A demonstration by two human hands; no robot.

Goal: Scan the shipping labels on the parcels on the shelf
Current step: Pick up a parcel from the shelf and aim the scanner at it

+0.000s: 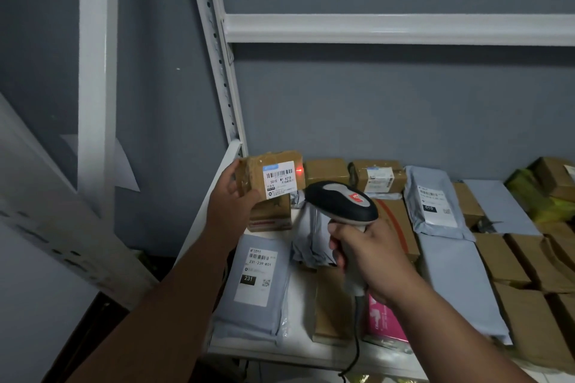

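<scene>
My left hand grips small cardboard parcel w/ label facing me, raised above shelf. Right hand wrapped round scanner handle, just right of parcel; red dot at label's right edge.

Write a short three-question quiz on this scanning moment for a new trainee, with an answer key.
1. True or false: the left hand holds the small cardboard box lifted off the shelf.
2. Where does the red scanner light fall? A) on the barcode lines of the label B) at the label's right edge, on the box C) on the grey mailer bag
3. Fill in: the right hand grips the handle of the ____.

Key: 1 true. 2 B. 3 barcode scanner.
</scene>
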